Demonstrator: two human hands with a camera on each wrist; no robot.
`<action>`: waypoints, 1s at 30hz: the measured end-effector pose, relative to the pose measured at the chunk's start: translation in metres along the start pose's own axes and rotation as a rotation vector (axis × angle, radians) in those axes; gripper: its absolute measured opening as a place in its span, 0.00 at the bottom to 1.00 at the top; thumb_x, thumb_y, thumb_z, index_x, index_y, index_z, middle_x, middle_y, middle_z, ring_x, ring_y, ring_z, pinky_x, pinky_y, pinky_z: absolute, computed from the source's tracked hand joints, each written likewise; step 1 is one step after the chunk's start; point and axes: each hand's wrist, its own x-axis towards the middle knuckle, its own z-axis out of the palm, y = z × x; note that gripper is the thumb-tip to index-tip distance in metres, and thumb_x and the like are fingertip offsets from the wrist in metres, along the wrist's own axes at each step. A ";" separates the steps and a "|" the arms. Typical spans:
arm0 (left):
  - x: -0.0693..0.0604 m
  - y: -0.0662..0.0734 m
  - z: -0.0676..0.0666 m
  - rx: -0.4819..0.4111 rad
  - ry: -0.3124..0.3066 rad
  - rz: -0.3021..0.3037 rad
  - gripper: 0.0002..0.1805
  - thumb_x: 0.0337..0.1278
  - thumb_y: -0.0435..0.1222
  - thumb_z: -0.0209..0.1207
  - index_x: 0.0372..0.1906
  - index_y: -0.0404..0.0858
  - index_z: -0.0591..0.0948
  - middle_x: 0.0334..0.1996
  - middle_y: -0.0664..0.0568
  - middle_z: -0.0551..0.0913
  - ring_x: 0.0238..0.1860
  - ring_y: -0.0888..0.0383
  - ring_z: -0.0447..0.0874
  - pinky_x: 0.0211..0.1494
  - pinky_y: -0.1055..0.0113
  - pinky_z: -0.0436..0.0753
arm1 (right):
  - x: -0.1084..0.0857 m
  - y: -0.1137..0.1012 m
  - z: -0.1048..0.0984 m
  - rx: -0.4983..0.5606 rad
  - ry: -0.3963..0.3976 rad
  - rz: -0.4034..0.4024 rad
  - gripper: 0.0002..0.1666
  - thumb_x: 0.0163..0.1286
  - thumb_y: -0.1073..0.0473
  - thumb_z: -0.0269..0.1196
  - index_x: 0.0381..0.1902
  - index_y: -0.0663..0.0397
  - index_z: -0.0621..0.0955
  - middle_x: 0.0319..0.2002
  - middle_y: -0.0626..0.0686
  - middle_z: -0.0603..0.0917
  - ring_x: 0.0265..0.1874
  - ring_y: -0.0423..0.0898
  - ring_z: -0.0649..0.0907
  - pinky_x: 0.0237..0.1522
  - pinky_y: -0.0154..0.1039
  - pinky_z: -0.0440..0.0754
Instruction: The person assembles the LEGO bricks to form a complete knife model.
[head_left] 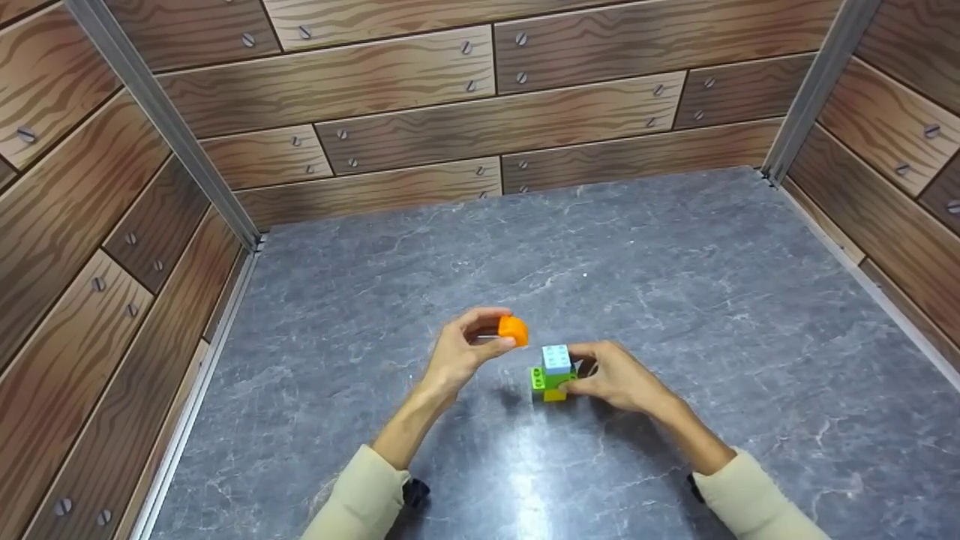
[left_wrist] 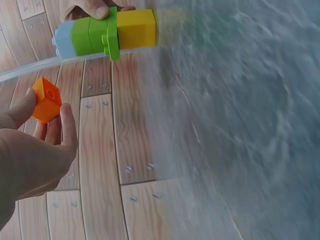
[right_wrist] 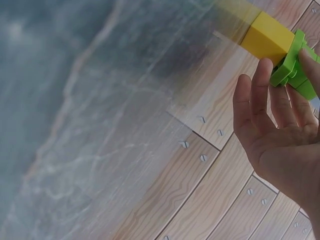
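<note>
An orange toy brick (head_left: 513,330) with a rounded side is pinched between the thumb and fingers of my left hand (head_left: 459,352), above and left of a small stack. That stack of toy bricks (left_wrist: 95,36) has a yellow block (left_wrist: 137,28) at the bottom, a wider green plate (left_wrist: 113,35) over it, green bricks above that, and a light blue brick (head_left: 556,358) on top with its studs showing. My right hand (head_left: 619,377) grips the stack's green part from the right, thumb in front. A gap separates the orange brick from the stack.
The grey marbled tabletop (head_left: 420,270) spreads around both hands. Wood-patterned panels (head_left: 420,97) close it off at the back, left and right, with metal posts (head_left: 172,127) at the corners.
</note>
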 end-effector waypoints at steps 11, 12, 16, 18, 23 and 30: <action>0.002 0.006 0.023 0.011 -0.069 -0.018 0.24 0.60 0.33 0.73 0.62 0.38 0.84 0.53 0.45 0.86 0.51 0.47 0.87 0.58 0.59 0.85 | 0.000 0.001 0.000 -0.002 -0.011 -0.020 0.20 0.61 0.62 0.76 0.52 0.55 0.88 0.39 0.51 0.89 0.34 0.48 0.84 0.38 0.35 0.84; 0.002 0.007 0.025 0.009 -0.074 -0.022 0.24 0.60 0.33 0.73 0.62 0.38 0.84 0.53 0.45 0.86 0.50 0.48 0.88 0.58 0.59 0.85 | 0.000 0.001 0.000 -0.003 -0.012 -0.020 0.20 0.61 0.62 0.76 0.52 0.55 0.88 0.38 0.51 0.89 0.34 0.49 0.84 0.38 0.35 0.84; 0.002 0.008 0.032 0.000 -0.088 -0.014 0.22 0.60 0.31 0.72 0.60 0.38 0.84 0.53 0.45 0.87 0.51 0.48 0.88 0.58 0.59 0.85 | 0.000 0.001 -0.001 -0.009 -0.010 -0.028 0.19 0.62 0.61 0.76 0.51 0.56 0.87 0.39 0.52 0.89 0.33 0.48 0.84 0.37 0.34 0.83; 0.002 0.008 0.036 0.003 -0.094 -0.001 0.22 0.59 0.30 0.72 0.59 0.38 0.85 0.53 0.45 0.87 0.52 0.49 0.88 0.58 0.60 0.85 | 0.000 0.001 -0.001 -0.010 -0.010 -0.029 0.20 0.62 0.61 0.76 0.52 0.57 0.87 0.40 0.52 0.89 0.33 0.48 0.84 0.37 0.34 0.83; 0.001 0.006 0.042 0.088 -0.108 0.046 0.22 0.58 0.31 0.73 0.58 0.39 0.85 0.52 0.48 0.88 0.51 0.52 0.88 0.58 0.62 0.84 | 0.000 0.001 -0.002 -0.018 -0.010 -0.028 0.22 0.62 0.61 0.76 0.54 0.59 0.87 0.41 0.53 0.89 0.33 0.48 0.84 0.36 0.34 0.82; 0.001 0.004 0.044 0.212 -0.103 0.117 0.22 0.58 0.36 0.74 0.58 0.42 0.85 0.50 0.54 0.88 0.51 0.57 0.86 0.61 0.56 0.83 | 0.000 0.000 -0.002 -0.031 -0.008 -0.027 0.21 0.63 0.61 0.76 0.54 0.57 0.87 0.42 0.53 0.89 0.34 0.49 0.84 0.37 0.35 0.82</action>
